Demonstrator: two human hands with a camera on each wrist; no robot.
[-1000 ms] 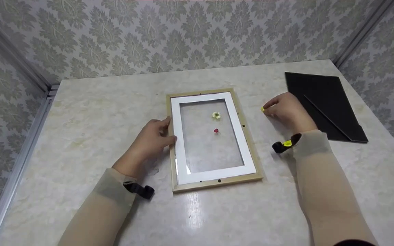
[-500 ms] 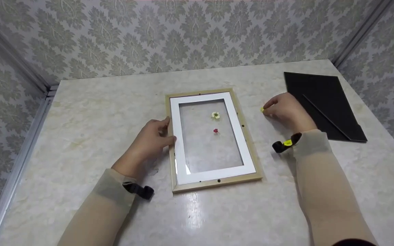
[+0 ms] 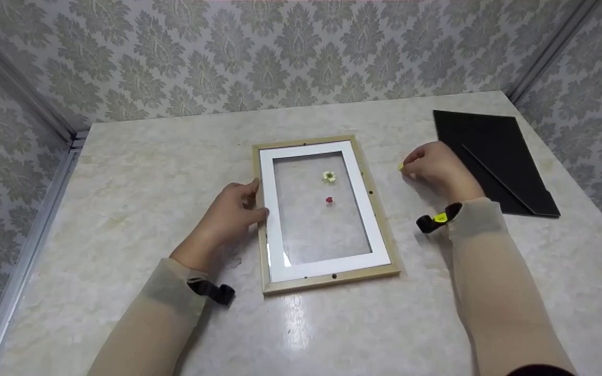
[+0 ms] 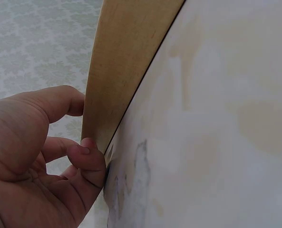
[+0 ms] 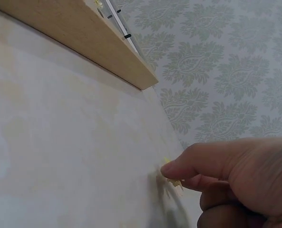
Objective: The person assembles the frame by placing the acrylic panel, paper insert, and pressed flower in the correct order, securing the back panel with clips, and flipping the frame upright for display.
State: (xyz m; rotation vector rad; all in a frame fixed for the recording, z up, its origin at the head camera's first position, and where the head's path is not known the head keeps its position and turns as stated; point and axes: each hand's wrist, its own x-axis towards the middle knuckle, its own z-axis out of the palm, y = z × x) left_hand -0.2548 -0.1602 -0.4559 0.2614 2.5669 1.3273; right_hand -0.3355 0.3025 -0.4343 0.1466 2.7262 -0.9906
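Observation:
In the head view, a light wooden picture frame (image 3: 332, 279) with a white mat (image 3: 379, 230) lies flat on the table. My left hand (image 3: 228, 211) holds its left side, with bent fingers against the wooden edge in the left wrist view. To the right of the frame, my right hand (image 3: 439, 169) pinches a tiny yellow flower (image 3: 401, 166) between thumb and finger, low over the tabletop. The fingertips partly cover this flower (image 5: 175, 181) in the right wrist view. A cream-white flower (image 3: 329, 177) and a small red flower (image 3: 329, 200) lie inside the frame's window.
Black backing board (image 3: 494, 136) lies on the right of the marble-patterned table (image 3: 165, 151), with a flap or strut along it, partly behind the right hand. Patterned wall panels (image 3: 301, 57) rise behind and at both sides.

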